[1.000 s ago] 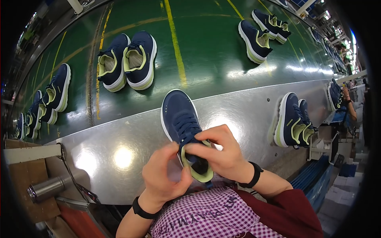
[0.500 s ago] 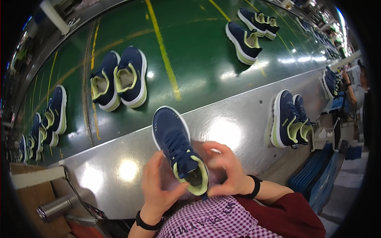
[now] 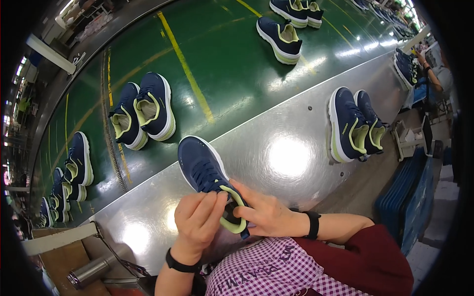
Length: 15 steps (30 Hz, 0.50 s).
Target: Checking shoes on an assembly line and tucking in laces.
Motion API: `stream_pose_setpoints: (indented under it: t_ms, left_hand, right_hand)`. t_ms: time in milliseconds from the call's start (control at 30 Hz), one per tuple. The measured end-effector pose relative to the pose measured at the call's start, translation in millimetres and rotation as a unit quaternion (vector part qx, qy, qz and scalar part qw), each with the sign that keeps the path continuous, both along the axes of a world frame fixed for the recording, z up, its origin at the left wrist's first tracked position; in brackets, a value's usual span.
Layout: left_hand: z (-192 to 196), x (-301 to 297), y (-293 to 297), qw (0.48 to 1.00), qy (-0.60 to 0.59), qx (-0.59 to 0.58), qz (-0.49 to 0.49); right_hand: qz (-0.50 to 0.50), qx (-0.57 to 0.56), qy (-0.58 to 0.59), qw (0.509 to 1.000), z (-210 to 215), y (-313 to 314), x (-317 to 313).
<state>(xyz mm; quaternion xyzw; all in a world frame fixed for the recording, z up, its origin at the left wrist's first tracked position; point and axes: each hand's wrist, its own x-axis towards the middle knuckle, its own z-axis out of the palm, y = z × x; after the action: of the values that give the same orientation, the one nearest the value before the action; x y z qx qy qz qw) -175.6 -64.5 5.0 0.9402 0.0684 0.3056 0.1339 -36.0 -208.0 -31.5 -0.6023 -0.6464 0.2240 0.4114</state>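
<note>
A navy sneaker (image 3: pixel 200 160) with a white sole and lime-green lining lies on the metal ledge in front of me, its toe pointing away to the left. My left hand (image 3: pixel 198 222) is closed, fingertips pinched together at the tongue and upper laces; the exact piece between them is hidden. Gripping the collar from the other side is my right hand (image 3: pixel 266 212), thumb inside the opening and fingers along the outer wall. The heel loop sticks out towards me.
Beyond the metal ledge (image 3: pixel 247 153) runs a green conveyor belt (image 3: pixel 187 49) carrying several similar sneakers. A pair of sneakers (image 3: pixel 345 123) stands on the ledge at right, past a bright reflection. Blue panels (image 3: pixel 402 212) stand lower right; a metal cylinder (image 3: pixel 91 271) lies lower left.
Both hands, open beside the shoe before, have closed on its collar and tongue area. The whole scene has shifted and tilted in view.
</note>
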Motion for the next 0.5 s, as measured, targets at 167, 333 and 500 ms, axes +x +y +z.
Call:
stream_pose_setpoints:
  t_ms: [167, 333, 500]
  left_hand:
    - [40.8, 18.8, 14.6, 0.979, 0.12, 0.084, -0.144]
    - [25.6, 0.7, 4.5, 0.993, 0.103, 0.006, -0.055]
    - [-12.4, -59.9, -15.8, 0.973, 0.021, -0.149, 0.175]
  right_hand:
    - [-0.009, -0.001, -0.039, 0.999, 8.4, -1.8, -1.2]
    - [-0.007, 0.014, 0.02, 1.0, 4.0, -0.4, -4.9]
    - [-0.099, -0.021, 0.097, 0.99, 25.4, 10.0, 26.6]
